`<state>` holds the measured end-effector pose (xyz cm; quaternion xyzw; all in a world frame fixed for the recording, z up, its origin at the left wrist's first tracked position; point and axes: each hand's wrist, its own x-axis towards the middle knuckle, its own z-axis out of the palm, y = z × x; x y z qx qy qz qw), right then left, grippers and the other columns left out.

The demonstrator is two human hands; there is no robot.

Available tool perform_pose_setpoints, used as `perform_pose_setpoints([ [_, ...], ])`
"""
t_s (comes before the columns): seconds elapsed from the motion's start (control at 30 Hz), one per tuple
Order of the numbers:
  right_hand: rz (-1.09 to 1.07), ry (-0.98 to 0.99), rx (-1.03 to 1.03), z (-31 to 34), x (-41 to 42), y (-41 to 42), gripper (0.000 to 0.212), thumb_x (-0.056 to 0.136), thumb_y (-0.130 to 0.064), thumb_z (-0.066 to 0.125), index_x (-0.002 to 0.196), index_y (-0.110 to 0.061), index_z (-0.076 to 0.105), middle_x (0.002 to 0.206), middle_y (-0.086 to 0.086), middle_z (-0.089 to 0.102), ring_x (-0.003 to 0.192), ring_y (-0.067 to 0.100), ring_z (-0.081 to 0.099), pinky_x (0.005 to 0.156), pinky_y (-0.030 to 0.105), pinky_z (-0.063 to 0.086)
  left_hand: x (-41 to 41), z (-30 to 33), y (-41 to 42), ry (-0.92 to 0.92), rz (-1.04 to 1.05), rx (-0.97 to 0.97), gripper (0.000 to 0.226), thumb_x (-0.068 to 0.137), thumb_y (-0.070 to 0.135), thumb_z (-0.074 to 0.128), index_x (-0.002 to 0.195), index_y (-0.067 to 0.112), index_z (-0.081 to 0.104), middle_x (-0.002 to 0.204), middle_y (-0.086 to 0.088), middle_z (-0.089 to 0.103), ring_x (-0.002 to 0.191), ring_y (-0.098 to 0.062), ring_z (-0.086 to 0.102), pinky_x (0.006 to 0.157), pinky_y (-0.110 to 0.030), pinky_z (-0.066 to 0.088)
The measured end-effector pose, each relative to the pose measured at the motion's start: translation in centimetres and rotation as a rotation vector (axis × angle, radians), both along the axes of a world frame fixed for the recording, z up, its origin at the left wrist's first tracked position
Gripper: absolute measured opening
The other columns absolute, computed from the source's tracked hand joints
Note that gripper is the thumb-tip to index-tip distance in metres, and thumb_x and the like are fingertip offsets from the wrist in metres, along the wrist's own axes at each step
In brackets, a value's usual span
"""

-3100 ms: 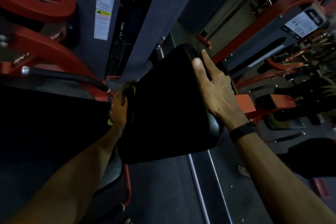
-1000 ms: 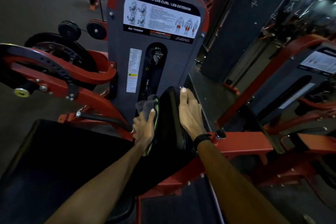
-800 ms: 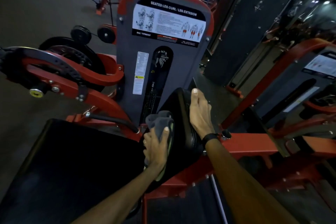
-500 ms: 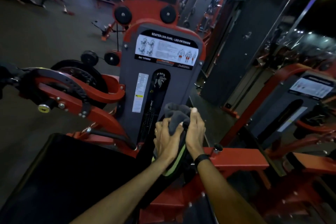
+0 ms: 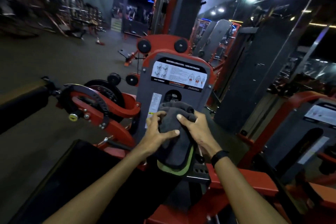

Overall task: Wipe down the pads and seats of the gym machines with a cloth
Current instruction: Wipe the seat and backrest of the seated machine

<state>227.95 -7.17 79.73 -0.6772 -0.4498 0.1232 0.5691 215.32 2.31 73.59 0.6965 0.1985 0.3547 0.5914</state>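
A dark grey cloth (image 5: 174, 138) with a green edge is bunched between both hands in front of the leg curl machine. My left hand (image 5: 158, 132) grips its left side, fingers and thumb curled into the fabric. My right hand (image 5: 196, 129) holds its right side, thumb over the top; a black band sits on that wrist. Below the hands, the black seat pad (image 5: 87, 172) stretches toward the lower left. The cloth and hands hide the upright pad.
The grey weight-stack shroud (image 5: 174, 82) with an instruction label stands right behind the hands. A red cam arm with a black adjustment plate (image 5: 91, 103) is at left, and a black roller pad (image 5: 21, 103) is at far left. Another red machine (image 5: 309, 123) stands to the right.
The view has lifted from the pad toward the gym hall. My left hand brought the cloth up off the pad, and my right hand left the pad and took hold of the cloth.
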Motion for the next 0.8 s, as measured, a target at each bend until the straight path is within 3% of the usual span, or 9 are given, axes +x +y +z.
perform_pose_setpoints([
  [0.1, 0.104, 0.006, 0.028, 1.3, -1.7, 1.0, 0.023, 0.091, -0.007, 0.071, 0.114, -0.007, 0.069, 0.101, 0.001, 0.074, 0.095, 0.015, 0.071, 0.078, 0.026, 0.055, -4.6, 1.6, 2.9, 0.021, 0.150, 0.182, 0.079, 0.067, 0.037, 0.089, 0.131, 0.038, 0.042, 0.130, -0.001, 0.032, 0.121, -0.015, 0.043, 0.099, -0.020, 0.038],
  [0.17, 0.198, -0.005, 0.038, 1.8, -3.2, 2.2, 0.022, 0.091, -0.006, 0.071, 0.113, -0.006, 0.071, 0.103, 0.003, 0.075, 0.096, 0.014, 0.072, 0.080, 0.027, 0.057, -7.6, 2.7, 5.1, 0.058, 0.194, 0.323, 0.069, 0.067, 0.044, 0.082, 0.123, 0.051, 0.044, 0.131, 0.000, 0.035, 0.119, -0.017, 0.047, 0.103, -0.029, 0.042],
  [0.27, 0.308, -0.072, 0.059, 2.4, -7.2, 5.2, 0.019, 0.089, -0.005, 0.074, 0.107, -0.002, 0.073, 0.101, 0.007, 0.076, 0.095, 0.016, 0.072, 0.080, 0.031, 0.059, -12.6, 3.6, 8.2, 0.217, 0.190, 0.491, 0.047, 0.064, 0.055, 0.070, 0.108, 0.051, 0.054, 0.120, 0.002, 0.052, 0.113, -0.014, 0.052, 0.103, -0.039, 0.045],
  [0.43, 0.408, -0.101, 0.098, 2.6, -14.4, 10.5, 0.011, 0.082, -0.012, 0.082, 0.090, -0.009, 0.076, 0.087, 0.006, 0.077, 0.081, 0.013, 0.071, 0.073, 0.041, 0.058, -21.0, 4.3, 11.3, 0.255, 0.276, 0.462, 0.053, 0.067, 0.053, 0.077, 0.107, 0.018, 0.068, 0.104, 0.007, 0.067, 0.097, -0.008, 0.064, 0.086, -0.034, 0.052],
  [0.5, 0.466, -0.112, 0.104, 2.7, -17.2, 12.6, 0.012, 0.080, -0.015, 0.085, 0.085, -0.008, 0.076, 0.084, 0.007, 0.077, 0.077, 0.014, 0.069, 0.069, 0.043, 0.057, -25.0, 4.0, 12.7, 0.260, 0.304, 0.437, 0.046, 0.072, 0.046, 0.084, 0.108, 0.021, 0.070, 0.101, 0.008, 0.072, 0.096, -0.010, 0.068, 0.084, -0.036, 0.055],
  [0.57, 0.540, -0.112, 0.108, 3.2, -20.5, 14.9, 0.010, 0.079, -0.012, 0.085, 0.082, -0.010, 0.075, 0.078, 0.000, 0.077, 0.072, 0.007, 0.067, 0.063, 0.030, 0.054, -29.5, 3.9, 14.6, 0.322, 0.335, 0.453, 0.026, 0.076, 0.039, 0.085, 0.096, 0.027, 0.073, 0.087, 0.014, 0.071, 0.084, -0.004, 0.066, 0.074, -0.033, 0.051],
  [0.63, 0.595, -0.110, 0.116, 3.7, -23.6, 17.4, 0.010, 0.078, -0.009, 0.084, 0.081, -0.012, 0.075, 0.075, -0.007, 0.075, 0.069, 0.001, 0.066, 0.063, 0.020, 0.051, -34.2, 4.3, 16.3, 0.369, 0.390, 0.478, 0.019, 0.075, 0.046, 0.081, 0.081, 0.030, 0.073, 0.070, 0.015, 0.065, 0.067, -0.001, 0.058, 0.062, -0.030, 0.042],
  [0.73, 0.625, -0.136, 0.129, 3.7, -27.8, 21.5, 0.016, 0.075, -0.016, 0.088, 0.073, -0.010, 0.073, 0.072, -0.001, 0.074, 0.065, 0.006, 0.063, 0.060, 0.026, 0.050, -41.0, 5.6, 18.3, 0.381, 0.469, 0.459, 0.022, 0.078, 0.043, 0.081, 0.080, 0.022, 0.074, 0.073, 0.001, 0.067, 0.066, -0.005, 0.058, 0.060, -0.031, 0.044],
  [0.8, 0.638, -0.130, 0.137, 3.5, -29.6, 23.7, 0.021, 0.074, -0.020, 0.089, 0.069, -0.012, 0.071, 0.069, -0.005, 0.072, 0.064, 0.005, 0.061, 0.058, 0.027, 0.049, -44.2, 7.1, 19.4, 0.429, 0.487, 0.495, 0.015, 0.083, 0.032, 0.081, 0.081, 0.019, 0.074, 0.077, 0.004, 0.065, 0.073, -0.003, 0.058, 0.064, -0.025, 0.045],
])
